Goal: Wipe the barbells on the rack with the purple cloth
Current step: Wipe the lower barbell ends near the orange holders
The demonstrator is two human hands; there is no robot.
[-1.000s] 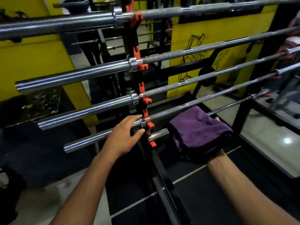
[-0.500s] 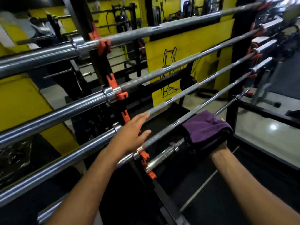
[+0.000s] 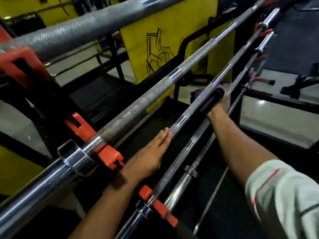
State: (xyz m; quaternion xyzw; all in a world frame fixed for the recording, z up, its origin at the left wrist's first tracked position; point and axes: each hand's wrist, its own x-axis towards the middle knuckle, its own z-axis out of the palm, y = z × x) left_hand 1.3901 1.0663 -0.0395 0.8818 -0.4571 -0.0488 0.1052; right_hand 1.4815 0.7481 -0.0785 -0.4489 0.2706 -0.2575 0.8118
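- While the left hand [image 3: 148, 161] lies flat, fingers straight and together, fingertips touching a knurled barbell [image 3: 174, 163], it grips nothing; earlier it sat back by the collar near the orange hooks, so it has slid forward along the bars.
- Right hand [image 3: 217, 102] is mostly hidden behind a bar; it holds the purple cloth [image 3: 209, 99] bunched round the lower barbell [image 3: 195, 133], fingers seemingly curled under, though the exact wrap can't be seen.
- Change: cloth was near the collar end a second ago, now well further out along the shaft. View has also dropped lower and closer to the bars.
- Meaning, as a guess: a wiping stroke along this low bar is under way, left hand just steadying.
- Cloth sits well ahead of the left hand, on the next bar down, right forearm reaching out to it.
- Outward: orange hooks [image 3: 110, 157] of the rack just beside the left wrist; upper barbells [image 3: 138, 107] above, no cloth on them; yellow panel [image 3: 155, 40] behind.
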